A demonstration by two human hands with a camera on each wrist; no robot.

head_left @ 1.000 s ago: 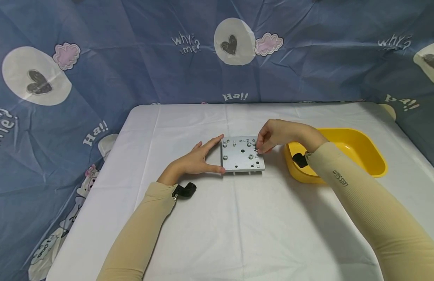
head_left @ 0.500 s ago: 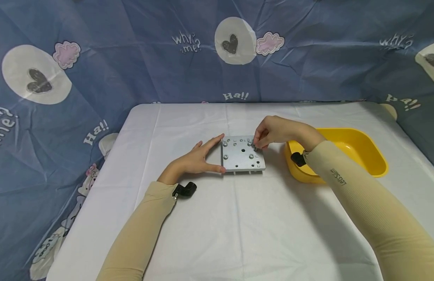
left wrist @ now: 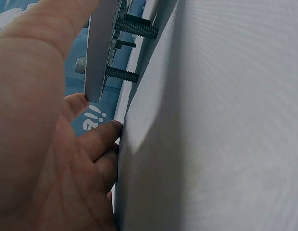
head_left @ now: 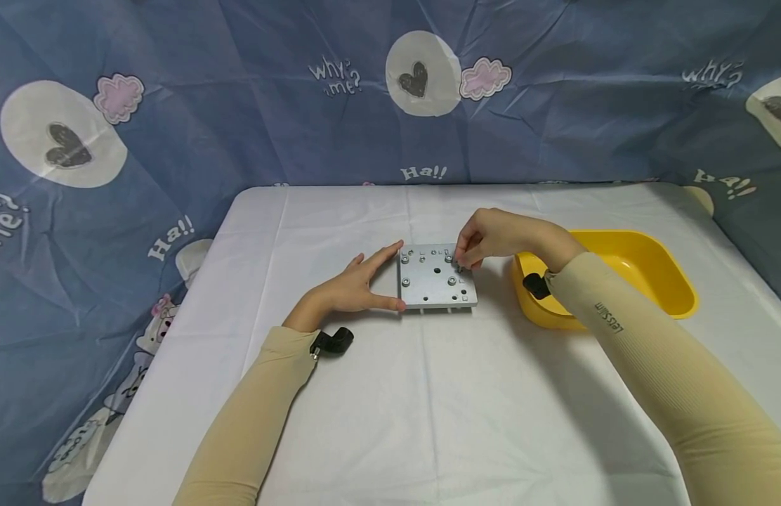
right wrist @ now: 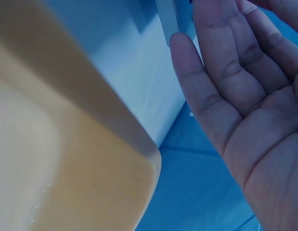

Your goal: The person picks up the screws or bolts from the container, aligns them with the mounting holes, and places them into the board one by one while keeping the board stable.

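Note:
A square silver metal plate (head_left: 422,282) with holes and several socket-head bolts lies on the white-covered table. Threaded bolt shanks (left wrist: 122,73) stick out of its underside in the left wrist view. My left hand (head_left: 349,289) holds the plate by its left side, thumb at the near corner and index finger at the far one. Over the plate's right edge, my right hand (head_left: 488,235) pinches a small metal piece (head_left: 460,268) against the top, close to a bolt (head_left: 451,281). Its fingertips hide most of that piece, and I cannot tell its exact kind.
A yellow plastic bin (head_left: 650,277) stands right of the plate, under my right wrist; its wall (right wrist: 125,159) is close beside that hand. Behind the table (head_left: 365,407) hangs a blue printed cloth (head_left: 239,84).
My right hand has shifted slightly left and up over the plate's right side with the small piece, then stays nearly still. The left hand and the plate have not moved.

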